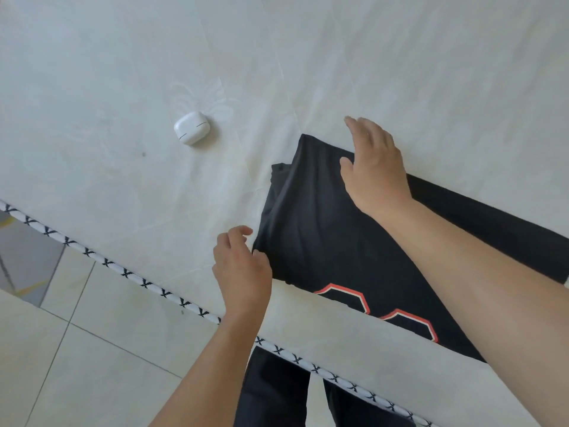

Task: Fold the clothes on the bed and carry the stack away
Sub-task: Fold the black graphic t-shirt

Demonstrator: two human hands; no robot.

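A black garment (311,229) with red-outlined numerals lies partly folded on the white bed sheet (400,72), near the bed's edge. My right hand (374,167) rests flat on its far end with the fingers straight. My left hand (241,268) sits at the garment's near left corner, fingers loosely curled, with the thumb touching the edge; the corner lies flat. A fold of white sheet (354,328) covers the garment's near side and cuts across the numerals.
A small white earbud case (191,127) lies on the sheet to the left of the garment. The bed's edge has black-and-white piping (135,280). Pale floor tiles (92,349) show at the lower left, and black trouser legs (271,389) stand against the bed.
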